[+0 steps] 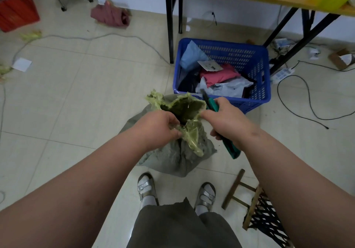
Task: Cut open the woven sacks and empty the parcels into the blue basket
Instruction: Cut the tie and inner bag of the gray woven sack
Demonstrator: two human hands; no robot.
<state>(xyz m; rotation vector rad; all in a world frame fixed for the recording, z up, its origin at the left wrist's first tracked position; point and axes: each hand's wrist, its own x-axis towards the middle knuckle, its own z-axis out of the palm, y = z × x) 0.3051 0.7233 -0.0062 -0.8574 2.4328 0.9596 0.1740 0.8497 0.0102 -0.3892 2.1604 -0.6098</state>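
Woven sack point(172, 157), grey-green with a pale green plastic liner point(192, 132), is standing on the tiled floor point(76, 94) just in front of the person's feet, and its mouth is already cut and gaping. The left hand point(159, 126) is closing its fingers on the near edge of the liner and pulling it aside. The right hand point(226, 121) is pinching the opposite edge with thumb and forefinger, while the other fingers are wrapping around a green-handled cutter point(221, 124), whose dark tip is pointing toward the blue basket point(267, 94).

The basket is waiting just beyond the sack, beside a table leg point(170, 27), and is already holding several parcels point(221, 75). What is inside the sack is too dark to tell.

I think the risk is the cutter: it is sharing one hand with the liner, so a strong pull could be sending the blade into the plastic, a parcel, or the other hand. The thin liner could also be tearing unevenly.
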